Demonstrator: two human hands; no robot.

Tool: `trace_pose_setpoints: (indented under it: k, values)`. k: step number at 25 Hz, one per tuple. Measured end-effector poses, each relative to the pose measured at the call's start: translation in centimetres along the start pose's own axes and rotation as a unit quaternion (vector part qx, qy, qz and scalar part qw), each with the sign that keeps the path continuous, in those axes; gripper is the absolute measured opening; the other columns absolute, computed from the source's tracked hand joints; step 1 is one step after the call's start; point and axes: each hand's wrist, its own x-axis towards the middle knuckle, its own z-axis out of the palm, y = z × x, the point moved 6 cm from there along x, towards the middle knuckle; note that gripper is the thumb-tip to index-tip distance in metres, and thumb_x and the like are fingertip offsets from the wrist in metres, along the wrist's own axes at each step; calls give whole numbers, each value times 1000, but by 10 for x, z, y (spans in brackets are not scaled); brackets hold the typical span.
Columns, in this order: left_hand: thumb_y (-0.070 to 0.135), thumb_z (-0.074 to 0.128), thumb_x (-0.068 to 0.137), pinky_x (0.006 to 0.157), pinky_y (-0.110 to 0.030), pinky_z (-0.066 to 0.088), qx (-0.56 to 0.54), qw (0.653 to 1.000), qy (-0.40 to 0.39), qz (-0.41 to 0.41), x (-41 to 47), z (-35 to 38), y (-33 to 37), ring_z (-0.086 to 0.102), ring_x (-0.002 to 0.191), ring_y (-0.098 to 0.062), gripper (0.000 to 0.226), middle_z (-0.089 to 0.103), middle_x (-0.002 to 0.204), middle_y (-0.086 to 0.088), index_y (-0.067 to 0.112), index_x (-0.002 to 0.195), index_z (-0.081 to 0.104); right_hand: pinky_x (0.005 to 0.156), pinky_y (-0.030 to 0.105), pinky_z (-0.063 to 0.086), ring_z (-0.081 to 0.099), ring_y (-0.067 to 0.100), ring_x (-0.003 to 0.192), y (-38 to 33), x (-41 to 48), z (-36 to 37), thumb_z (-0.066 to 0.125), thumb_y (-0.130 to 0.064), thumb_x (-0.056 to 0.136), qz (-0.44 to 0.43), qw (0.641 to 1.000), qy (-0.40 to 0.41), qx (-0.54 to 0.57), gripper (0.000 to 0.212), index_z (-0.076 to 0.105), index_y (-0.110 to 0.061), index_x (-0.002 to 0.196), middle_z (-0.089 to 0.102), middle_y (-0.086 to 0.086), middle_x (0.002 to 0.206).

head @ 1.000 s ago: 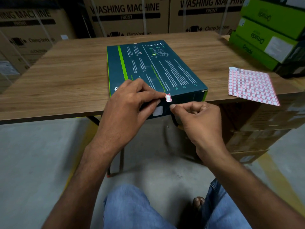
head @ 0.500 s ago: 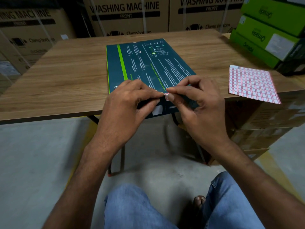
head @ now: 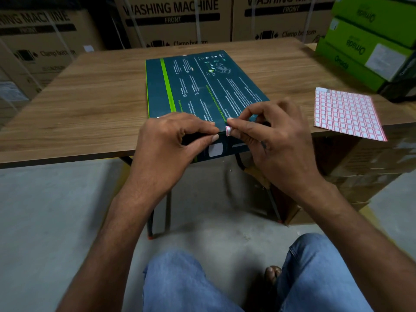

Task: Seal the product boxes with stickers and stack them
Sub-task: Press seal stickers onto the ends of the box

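At the near edge of the surface [head: 90, 97], the dark teal box [head: 202, 86] lies flat with its front end hanging over toward the person. The left hand [head: 171, 140] grips that end, fingers on the top face and thumb on the front face, steadying it. The right hand [head: 276, 140] pinches the small red-and-white sticker [head: 228, 131] with fingertip and thumb, right on the top-front corner line of the box.

Change: a second ago the sticker stood up off the edge, tacked under the left fingertips, while the right hand sat lower and off the box with fingers curled. Half a second ago the right hand had come up over the top face and taken hold of it. Now the sticker looks bent over the edge, partly on top and partly on the front face. I can't tell if it is fully rubbed down.

Meaning: this seal looks nearly placed, and it likely needs a firm press before the box can go to the stack. The green boxes [head: 360, 48] are stacked at far right. The sticker sheet [head: 346, 113] lies near the right hand, its corner over the surface edge. Cartons [head: 173, 19] stand behind.
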Motion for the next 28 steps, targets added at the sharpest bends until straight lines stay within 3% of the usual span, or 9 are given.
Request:
trace_pose_setpoints:
  k: [4,8,12,19,28]
  values:
    - [19,86,86,88,-33,60,-10,1000,3,-15,0,-1,0,74,97,-4,14,80,102,5,15,99,84,83,48,48,59,24,105,8,-1,-2,69,-36,100,51,997,-12,62,33,73,-18,127,70,0,120]
    - [20,86,86,88,-31,60,-16,1000,3,-20,0,-1,0,74,97,-3,13,80,102,5,16,98,84,83,41,48,62,24,98,6,-5,-7,77,-31,97,44,993,32,101,19,81,-16,108,73,0,110]
    - [22,86,86,87,-34,61,-15,1000,4,-22,0,0,-1,74,96,-4,13,80,101,6,17,98,84,84,47,48,60,24,102,6,-4,1,75,-37,97,56,995,14,81,26,80,-20,116,72,-4,115]
    - [23,86,87,86,-36,61,-20,999,-4,-29,0,0,-3,74,96,-3,13,79,101,8,18,99,84,84,52,46,61,18,102,6,1,6,77,-32,95,77,990,-14,119,11,78,-22,100,71,-12,108]
    - [23,85,88,85,-39,61,-23,999,-5,-36,0,1,-5,74,96,-4,12,79,100,8,18,98,84,84,56,49,66,17,101,8,7,4,74,-33,97,80,981,-41,174,10,77,-23,100,73,-13,104]
